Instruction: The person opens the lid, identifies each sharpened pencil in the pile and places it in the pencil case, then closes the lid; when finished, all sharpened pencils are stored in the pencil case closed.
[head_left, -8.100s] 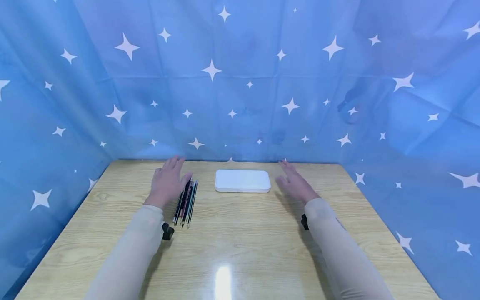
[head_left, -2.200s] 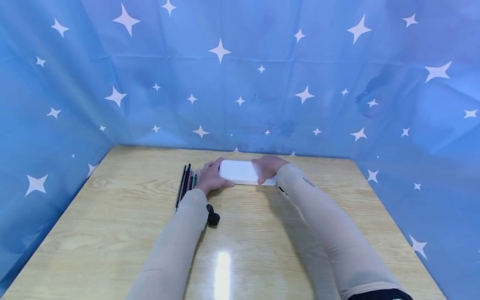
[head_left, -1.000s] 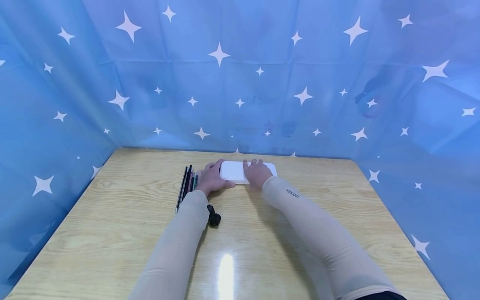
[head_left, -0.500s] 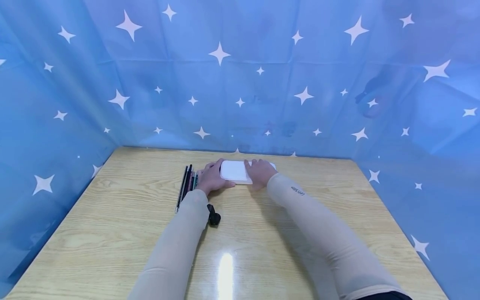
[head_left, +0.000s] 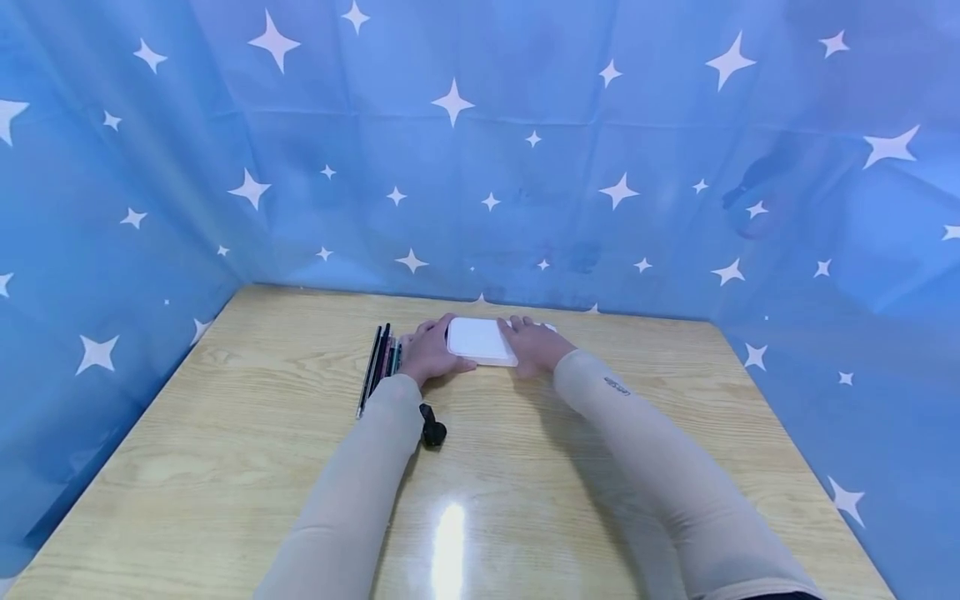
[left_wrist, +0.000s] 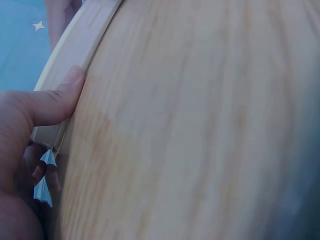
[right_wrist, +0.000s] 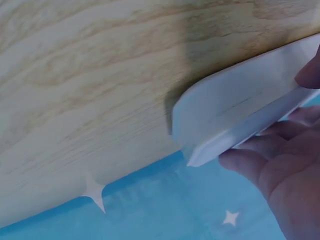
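A flat white box (head_left: 474, 340) with rounded corners lies near the back of the table. At its left end my left hand (head_left: 432, 350) grips it, thumb along the near side. My right hand (head_left: 531, 346) holds its right part from above, covering much of that end. In the left wrist view the left thumb (left_wrist: 65, 97) presses the side of the box (left_wrist: 75, 47). The right wrist view shows the right thumb on one side of the box (right_wrist: 225, 107) and the fingers (right_wrist: 245, 162) on the other; a thin seam line runs along that side.
Several dark pencils (head_left: 372, 371) lie side by side just left of the left hand, partly hidden by it. A black wrist camera (head_left: 432, 429) sits below the left cuff. Behind the wooden table (head_left: 247, 400) hangs a blue star-patterned curtain (head_left: 487, 167).
Eight seconds ago both hands were apart from the box, the left beside the pencils; now both grip it. The right hand moved leftward along the box, then slightly back right. The left hand stays.
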